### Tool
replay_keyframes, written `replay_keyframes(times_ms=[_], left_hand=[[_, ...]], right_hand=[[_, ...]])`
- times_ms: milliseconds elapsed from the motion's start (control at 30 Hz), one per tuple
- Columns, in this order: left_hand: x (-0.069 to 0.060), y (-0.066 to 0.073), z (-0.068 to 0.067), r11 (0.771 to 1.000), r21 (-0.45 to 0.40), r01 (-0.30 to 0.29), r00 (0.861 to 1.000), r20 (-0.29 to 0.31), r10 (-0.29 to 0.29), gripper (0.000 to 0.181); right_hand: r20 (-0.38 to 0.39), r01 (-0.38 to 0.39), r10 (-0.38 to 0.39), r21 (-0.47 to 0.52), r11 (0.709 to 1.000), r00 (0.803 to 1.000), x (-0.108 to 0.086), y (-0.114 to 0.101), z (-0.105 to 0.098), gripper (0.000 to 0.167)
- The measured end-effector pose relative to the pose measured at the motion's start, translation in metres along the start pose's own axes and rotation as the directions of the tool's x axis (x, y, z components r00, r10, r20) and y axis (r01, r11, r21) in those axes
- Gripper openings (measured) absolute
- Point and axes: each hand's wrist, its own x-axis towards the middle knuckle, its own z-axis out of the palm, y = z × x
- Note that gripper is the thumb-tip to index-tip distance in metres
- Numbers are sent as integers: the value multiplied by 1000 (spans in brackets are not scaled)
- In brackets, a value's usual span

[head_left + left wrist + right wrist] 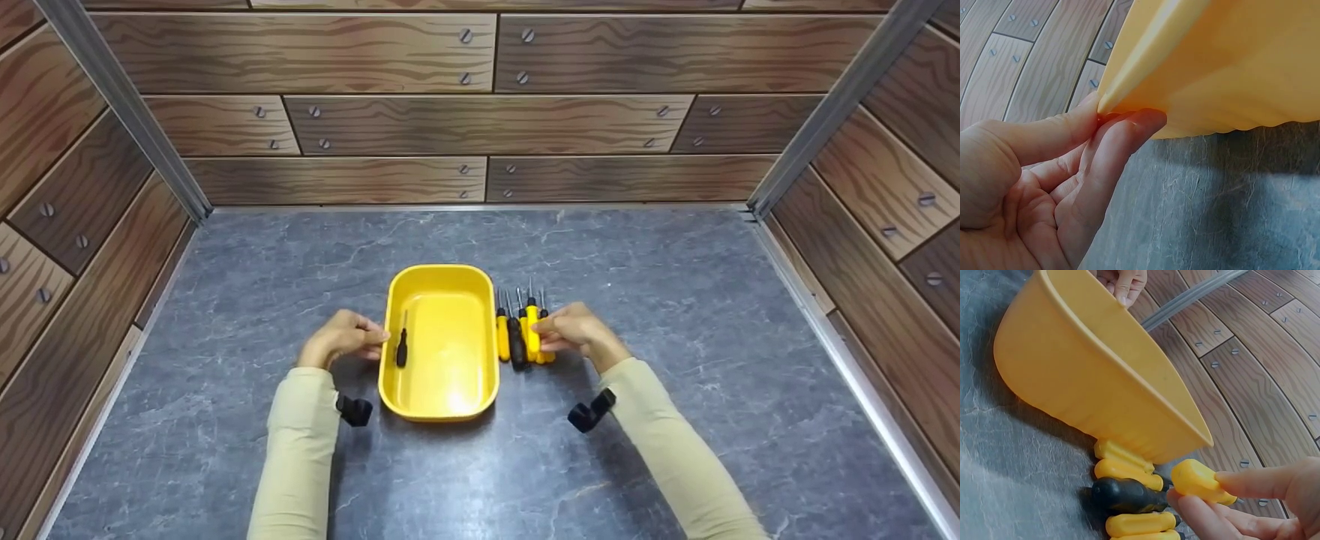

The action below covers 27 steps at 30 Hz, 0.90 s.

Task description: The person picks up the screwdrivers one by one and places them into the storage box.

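Observation:
A yellow tray [450, 352] stands on the grey surface, with one small black screwdriver [403, 349] lying inside near its left wall. My left hand [349, 336] pinches the tray's left rim between thumb and fingers, as the left wrist view also shows. Right of the tray lies a row of several screwdrivers with yellow or black handles, among them a black one [1129, 495]. My right hand [581, 334] pinches a yellow-handled screwdriver [1199, 481] between thumb and fingers, raised above the row in the right wrist view.
Wood-patterned panels [480, 124] close off the back and both sides, with metal strips at the corners and along the edges. Grey marbled tabletop [480, 487] extends around the tray. A black wrist mount [591, 411] juts inward from the right sleeve, another [354, 411] from the left.

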Motion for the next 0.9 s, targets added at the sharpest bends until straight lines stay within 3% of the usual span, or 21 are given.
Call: replay_keyframes(times_ms=[400, 700, 900], left_hand=[[1, 0, 0, 999, 38, 6, 1000, -4, -6, 30], [0, 1, 0, 1000, 29, 5, 1000, -3, -5, 30], [-1, 1, 0, 1000, 28, 7, 1000, -3, -7, 30]], right_hand=[[1, -3, 3, -24, 1000, 1000, -2, -4, 4, 29], [24, -9, 9, 5, 1000, 1000, -3, -10, 8, 23], [21, -16, 16, -3, 1000, 1000, -4, -12, 11, 30]])
